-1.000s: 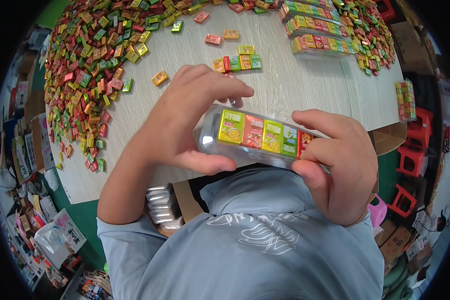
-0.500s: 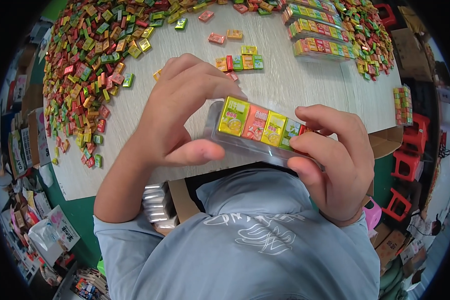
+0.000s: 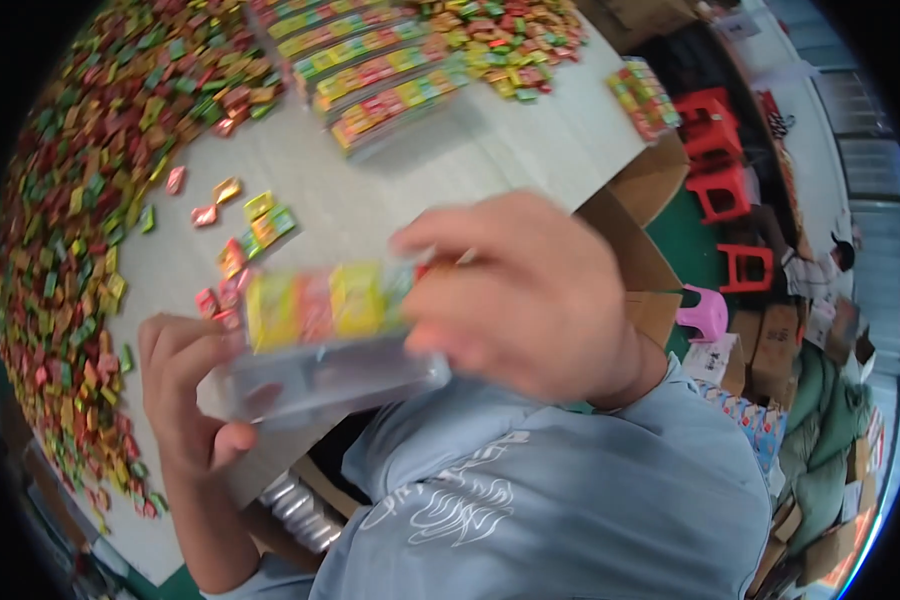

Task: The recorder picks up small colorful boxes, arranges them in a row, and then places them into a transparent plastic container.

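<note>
A clear plastic box [image 3: 335,385] is held up in front of my chest, tilted and smeared by motion. Along its upper side runs a row of small wrapped candies [image 3: 315,305] in yellow, pink and green. My left hand [image 3: 185,385] grips the box's left end, thumb below and fingers behind. At the other end my right hand [image 3: 530,295] has its fingers bent round the candies and the box corner; the blur hides the exact contact. Several loose candies [image 3: 270,225] lie on the table just beyond the box.
A large heap of mixed candies [image 3: 80,250] covers the table's left side. Filled clear boxes [image 3: 390,105] stand in rows at the back, with another candy heap [image 3: 510,45] beside them. Cardboard boxes [image 3: 640,200] adjoin the table's right edge, near red stools [image 3: 720,195] and a pink stool [image 3: 705,312].
My view has swung to the right. My left hand, apart from the box's end before, now grips it. The box has turned, showing more of its clear side, and my right hand still holds the other end.
</note>
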{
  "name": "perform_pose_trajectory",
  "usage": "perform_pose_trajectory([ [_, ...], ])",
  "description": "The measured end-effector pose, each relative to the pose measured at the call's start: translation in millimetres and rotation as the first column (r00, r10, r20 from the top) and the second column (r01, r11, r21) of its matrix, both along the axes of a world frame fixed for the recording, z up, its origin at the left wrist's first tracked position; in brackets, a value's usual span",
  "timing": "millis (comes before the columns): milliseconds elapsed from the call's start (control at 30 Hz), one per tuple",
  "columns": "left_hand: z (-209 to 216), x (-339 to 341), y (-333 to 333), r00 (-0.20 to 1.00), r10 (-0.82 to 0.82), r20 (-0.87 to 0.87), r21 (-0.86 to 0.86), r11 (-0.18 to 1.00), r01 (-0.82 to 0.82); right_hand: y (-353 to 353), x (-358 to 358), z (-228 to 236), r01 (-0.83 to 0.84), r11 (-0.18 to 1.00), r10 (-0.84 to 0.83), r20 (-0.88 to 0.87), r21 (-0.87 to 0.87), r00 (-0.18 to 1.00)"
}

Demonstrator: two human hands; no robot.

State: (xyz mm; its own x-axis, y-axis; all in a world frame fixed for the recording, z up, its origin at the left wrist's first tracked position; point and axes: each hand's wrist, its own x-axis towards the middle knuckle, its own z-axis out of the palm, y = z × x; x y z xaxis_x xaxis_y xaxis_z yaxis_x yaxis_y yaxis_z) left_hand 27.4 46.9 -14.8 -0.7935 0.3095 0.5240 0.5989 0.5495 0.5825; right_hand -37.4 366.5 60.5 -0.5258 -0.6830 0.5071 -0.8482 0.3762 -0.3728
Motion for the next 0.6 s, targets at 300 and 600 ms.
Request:
perform_pose_trajectory([
  [300, 5, -4, 6, 0.995, 0.001, 0.1, -0.051, 0.999, 0.004, 212, -103, -39, 0.856, 0.516, -0.826, -0.243, 0.037, 0.508],
  [600, -1, -6, 6, 0.991, -0.008, 0.137, -0.045, 0.999, 0.014, 285, -156, -97, 0.921, 0.359, -0.804, -0.451, 0.151, 0.387],
])
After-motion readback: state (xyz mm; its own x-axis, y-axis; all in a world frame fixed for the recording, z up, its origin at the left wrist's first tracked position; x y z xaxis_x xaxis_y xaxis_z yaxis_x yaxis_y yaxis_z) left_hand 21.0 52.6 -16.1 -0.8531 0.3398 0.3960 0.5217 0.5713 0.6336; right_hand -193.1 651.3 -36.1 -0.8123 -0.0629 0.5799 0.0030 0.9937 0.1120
